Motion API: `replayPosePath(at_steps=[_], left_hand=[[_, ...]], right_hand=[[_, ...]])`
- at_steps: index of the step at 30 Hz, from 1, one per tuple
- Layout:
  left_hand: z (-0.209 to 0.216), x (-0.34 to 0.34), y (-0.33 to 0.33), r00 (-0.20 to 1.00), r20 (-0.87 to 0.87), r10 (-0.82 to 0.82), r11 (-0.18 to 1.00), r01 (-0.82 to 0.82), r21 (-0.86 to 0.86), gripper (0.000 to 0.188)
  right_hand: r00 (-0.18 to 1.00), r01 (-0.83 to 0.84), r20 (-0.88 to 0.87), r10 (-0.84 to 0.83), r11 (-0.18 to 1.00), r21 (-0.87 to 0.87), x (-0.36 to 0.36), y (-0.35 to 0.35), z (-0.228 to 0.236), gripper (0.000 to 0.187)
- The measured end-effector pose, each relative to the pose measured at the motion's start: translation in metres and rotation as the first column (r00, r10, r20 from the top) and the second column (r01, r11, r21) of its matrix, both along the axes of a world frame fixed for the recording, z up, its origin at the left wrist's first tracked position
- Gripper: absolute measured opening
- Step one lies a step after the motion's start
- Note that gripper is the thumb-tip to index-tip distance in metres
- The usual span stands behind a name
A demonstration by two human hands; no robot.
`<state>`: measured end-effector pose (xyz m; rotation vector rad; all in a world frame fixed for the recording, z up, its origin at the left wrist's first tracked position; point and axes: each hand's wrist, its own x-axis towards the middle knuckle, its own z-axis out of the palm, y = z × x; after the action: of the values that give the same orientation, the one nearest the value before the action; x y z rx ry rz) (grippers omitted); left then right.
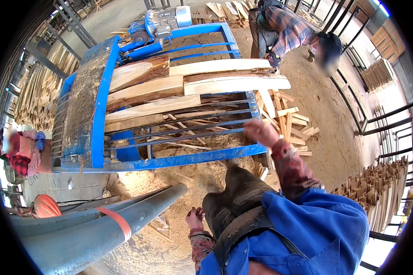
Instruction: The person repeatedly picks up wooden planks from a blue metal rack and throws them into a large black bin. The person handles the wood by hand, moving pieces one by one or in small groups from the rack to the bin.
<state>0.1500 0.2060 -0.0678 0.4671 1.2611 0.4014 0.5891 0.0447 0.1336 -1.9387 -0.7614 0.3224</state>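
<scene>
My right hand [262,133] is over the near right corner of a blue metal machine frame [206,156], beside the ends of its dark rails. Its fingers point left, loosely apart, with nothing seen in them. Low at my side, my left hand [195,217] has its fingers curled in, and no object shows there. Rough-sawn boards lie across the machine: a pale board [236,84] juts past the right side, and another board [151,107] runs from under the blue crossbeam [104,105]. Thin wood strips [183,130] lie below the rails.
A co-worker [287,30] bends at the far right, a gloved hand at the board ends. Another person [23,151] is at the left. Offcuts [289,121] heap beside the machine. A large grey pipe [101,224] reaches in from lower left. Stacked wood [376,188] stands at right.
</scene>
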Motion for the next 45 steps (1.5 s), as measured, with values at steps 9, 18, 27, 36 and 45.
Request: replayPosePath(at_steps=[9, 18, 27, 36, 45], left_hand=[[0.006, 0.060, -0.026, 1.000, -0.021, 0.010, 0.995, -0.012, -0.098, 0.021], [0.049, 0.136, -0.035, 0.983, -0.146, -0.109, 0.994, 0.105, -0.038, 0.022], [0.058, 0.162, -0.031, 0.981, -0.144, -0.130, 0.991, 0.130, -0.010, 0.022], [0.067, 0.154, -0.040, 0.979, -0.177, -0.101, 0.995, 0.099, -0.020, 0.022], [0.080, 0.162, -0.040, 0.969, -0.107, -0.221, 0.970, 0.229, 0.075, 0.023]], right_hand=[[0.862, 0.304, 0.502, -0.069, 0.863, -0.403, 0.271, -0.045, -0.005, 0.044], [0.947, 0.125, 0.304, 0.100, 0.758, -0.640, 0.315, -0.022, -0.028, 0.049], [0.949, 0.069, 0.275, 0.150, 0.755, -0.652, 0.321, -0.035, -0.034, 0.052], [0.949, 0.184, 0.314, -0.036, 0.872, -0.454, 0.338, -0.032, -0.032, 0.036], [0.922, 0.231, 0.363, -0.136, 0.944, -0.235, 0.341, -0.075, 0.066, 0.038]])
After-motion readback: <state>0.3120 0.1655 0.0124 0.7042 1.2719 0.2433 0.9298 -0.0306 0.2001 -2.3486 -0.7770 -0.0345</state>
